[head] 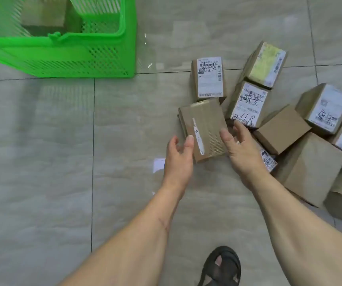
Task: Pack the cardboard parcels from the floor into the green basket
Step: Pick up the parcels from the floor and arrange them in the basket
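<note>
A taped brown cardboard parcel (204,124) with a narrow white label strip lies on the tiled floor at centre right. My left hand (179,157) is at its near left corner, thumb touching the top face. My right hand (241,149) is at its near right side, thumb on the top face, fingers spread. Neither hand closes around it. Several more parcels (248,104) with white shipping labels are piled to the right. The green basket (62,58) stands at upper left with one parcel (44,15) inside.
Grey floor tiles stretch between the basket and the pile. My foot in a dark sandal (220,267) stands at the bottom edge. A small white paper scrap (158,165) lies just left of my left hand. Large plain boxes (308,170) crowd the right edge.
</note>
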